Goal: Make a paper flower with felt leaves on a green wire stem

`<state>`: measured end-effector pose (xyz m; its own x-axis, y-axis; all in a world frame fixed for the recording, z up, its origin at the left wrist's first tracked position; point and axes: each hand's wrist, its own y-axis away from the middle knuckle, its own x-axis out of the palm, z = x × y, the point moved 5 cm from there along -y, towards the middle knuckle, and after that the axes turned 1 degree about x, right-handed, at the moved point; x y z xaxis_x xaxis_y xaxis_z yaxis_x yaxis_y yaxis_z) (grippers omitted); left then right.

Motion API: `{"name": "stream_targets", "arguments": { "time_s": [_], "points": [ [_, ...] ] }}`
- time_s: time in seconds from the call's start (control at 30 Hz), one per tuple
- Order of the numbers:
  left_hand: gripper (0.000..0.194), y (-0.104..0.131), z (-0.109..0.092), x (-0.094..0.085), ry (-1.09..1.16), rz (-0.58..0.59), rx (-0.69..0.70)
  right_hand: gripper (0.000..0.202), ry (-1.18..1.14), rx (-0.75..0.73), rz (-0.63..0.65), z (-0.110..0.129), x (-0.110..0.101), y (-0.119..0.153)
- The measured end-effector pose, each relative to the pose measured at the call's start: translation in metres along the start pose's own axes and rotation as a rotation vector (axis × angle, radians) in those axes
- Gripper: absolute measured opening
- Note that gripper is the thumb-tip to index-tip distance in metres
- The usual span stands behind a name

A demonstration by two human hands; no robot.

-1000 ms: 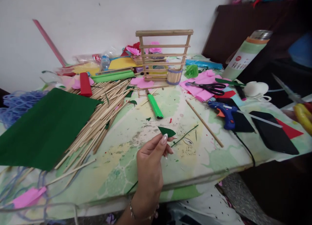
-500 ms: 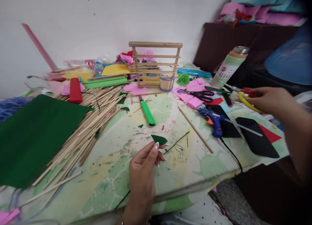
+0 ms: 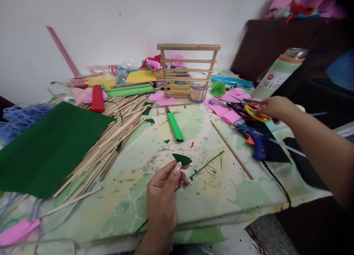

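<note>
Since the last frame, the right hand (image 3: 279, 108) and yellow-handled scissors (image 3: 266, 119) have moved inward, to the black-handled scissors (image 3: 234, 107). Left to right: green sheet (image 3: 55, 148) lies partly over loose sticks (image 3: 110, 139), probably just parked there. Left hand (image 3: 163, 196) pinches a leaf-shaped green piece (image 3: 183, 159) between thumb and fingers, above the table's near middle; its upper part sticks out, likely to keep it visible and reachable. Right fingers touch the scissors' handles; can't tell whether they're gripping or releasing. Glue gun (image 3: 256, 140) lies nearer the person, presumably for easy reach.
</note>
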<state>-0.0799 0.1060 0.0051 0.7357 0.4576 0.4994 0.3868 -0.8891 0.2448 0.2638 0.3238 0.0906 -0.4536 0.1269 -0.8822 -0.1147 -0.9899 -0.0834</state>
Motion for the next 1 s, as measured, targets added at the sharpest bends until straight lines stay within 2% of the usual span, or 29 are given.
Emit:
{"name": "stream_targets", "arguments": {
  "time_s": [0.07,0.13,0.17,0.23,0.3,0.4,0.5,0.6,0.67,0.73,0.83,0.9,1.0],
  "points": [
    [0.015,0.001,0.000,0.002,0.005,0.006,-0.001,0.077,0.032,0.048,-0.065,0.017,-0.005,0.024],
    [0.015,0.004,0.002,0.004,0.006,0.033,0.003,0.069,-0.018,0.029,-0.084,0.041,-0.001,0.061],
    [0.015,0.005,0.004,0.005,0.008,0.048,0.008,0.059,-0.084,-0.012,-0.044,0.055,0.006,0.083],
    [0.014,0.010,0.005,0.006,0.006,0.072,0.033,0.045,-0.448,-0.169,0.224,0.086,0.033,0.132],
    [0.011,0.016,0.004,0.008,-0.009,0.118,0.074,0.036,-0.692,-0.213,0.435,0.109,0.060,0.175],
    [0.008,0.024,0.002,0.012,-0.041,0.211,0.119,0.031,-0.962,-0.212,0.526,0.132,0.091,0.212],
    [0.011,0.029,-0.003,0.008,-0.088,0.238,0.157,0.021,-1.131,-0.194,0.529,0.144,0.105,0.224],
    [0.016,0.029,-0.009,-0.005,-0.196,0.216,0.220,0.021,-1.176,-0.164,0.447,0.142,0.105,0.226],
    [0.019,0.026,-0.017,-0.019,-0.229,0.132,0.302,0.020,-1.154,-0.139,0.406,0.133,0.103,0.226],
    [0.021,0.024,-0.029,-0.037,-0.183,0.020,0.442,0.021,-1.088,-0.094,0.399,0.118,0.102,0.228],
    [0.021,0.026,-0.040,-0.054,-0.203,-0.038,0.575,0.023,-0.984,-0.007,0.395,0.090,0.105,0.232],
    [0.020,0.029,-0.039,-0.057,-0.395,-0.016,0.550,0.026,-0.945,0.038,0.361,0.072,0.106,0.235],
    [0.017,0.036,-0.031,-0.048,-0.800,0.094,0.570,0.032,-0.928,0.081,0.293,0.058,0.105,0.241]
  ]
}}
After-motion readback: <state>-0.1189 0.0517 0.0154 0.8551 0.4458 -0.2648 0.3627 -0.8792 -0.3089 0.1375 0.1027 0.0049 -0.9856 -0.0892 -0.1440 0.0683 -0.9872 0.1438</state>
